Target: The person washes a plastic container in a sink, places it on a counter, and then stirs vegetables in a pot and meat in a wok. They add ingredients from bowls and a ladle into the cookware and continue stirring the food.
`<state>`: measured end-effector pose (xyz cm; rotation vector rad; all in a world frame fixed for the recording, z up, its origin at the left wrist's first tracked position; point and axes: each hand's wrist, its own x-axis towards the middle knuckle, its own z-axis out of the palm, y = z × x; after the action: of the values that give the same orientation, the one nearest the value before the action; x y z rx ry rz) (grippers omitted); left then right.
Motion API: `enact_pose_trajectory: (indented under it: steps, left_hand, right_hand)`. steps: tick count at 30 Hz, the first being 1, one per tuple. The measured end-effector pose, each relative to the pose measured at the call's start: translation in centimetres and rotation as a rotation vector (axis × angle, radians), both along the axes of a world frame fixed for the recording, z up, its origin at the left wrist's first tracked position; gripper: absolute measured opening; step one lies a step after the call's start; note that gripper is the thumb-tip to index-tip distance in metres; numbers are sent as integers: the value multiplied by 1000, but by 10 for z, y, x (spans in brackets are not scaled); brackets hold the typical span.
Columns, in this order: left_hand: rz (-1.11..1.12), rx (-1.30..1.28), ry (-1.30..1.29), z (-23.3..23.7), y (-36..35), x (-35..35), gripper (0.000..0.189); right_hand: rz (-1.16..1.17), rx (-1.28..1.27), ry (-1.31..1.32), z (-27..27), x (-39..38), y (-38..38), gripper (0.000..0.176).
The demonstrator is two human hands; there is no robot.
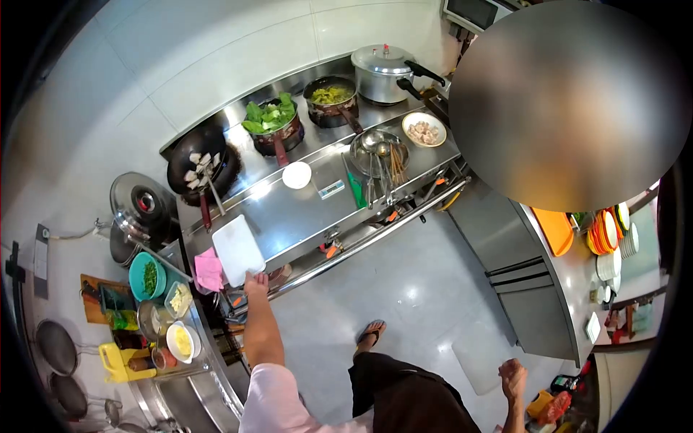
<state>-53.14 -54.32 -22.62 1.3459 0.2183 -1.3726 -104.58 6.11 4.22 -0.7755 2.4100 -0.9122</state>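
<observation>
My left hand (pixel 255 283) reaches forward to the counter, its fingers closed at the near corner of a white cutting board (pixel 239 250). A pink cloth (pixel 208 270) lies just left of the board. Beyond it stands a black wok (pixel 196 160) with pale chunks of food and a metal utensil inside. My right hand (pixel 513 377) hangs low at my side over the floor, fingers curled in, with nothing visible in it.
Saucepans of leafy greens (pixel 270 116) and yellow-green food (pixel 330 95) and a pressure cooker (pixel 384 74) line the stove. A bowl of utensils (pixel 379 154), a white bowl (pixel 297 175) and a green-handled knife (pixel 355 189) sit in front. A teal bowl (pixel 146 276) is left; a blurred person stands right.
</observation>
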Motion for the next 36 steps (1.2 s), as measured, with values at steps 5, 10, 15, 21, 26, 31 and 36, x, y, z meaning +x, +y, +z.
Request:
enact_pose_trajectory:
  steps: [5,10,15,21,26,31,36]
  left_hand:
    - [119,-237,-161,18,23,-16,24]
    - [-258,-350,-249,46,142,-125,8]
    - [-1115,-229,245,109,260,-308,11]
    - [-2242,-340,238,155,375,-509,30]
    - [-2521,-452,277,191,519,-607,32]
    - [-2623,-454,480,195,662,-662,36]
    - [-2909,-194,592,248,792,-687,42]
  right_hand:
    - [66,278,403,7,-16,-26,9]
    - [-31,142,587,2,-16,-26,9]
    - [-129,97,690,11,-33,4,10]
    - [-111,168,654,49,-40,118,15]
    - [-368,114,780,59,-20,229,17]
    - [-664,145,895,57,12,324,15]
    - [-882,222,921,44,41,394,19]
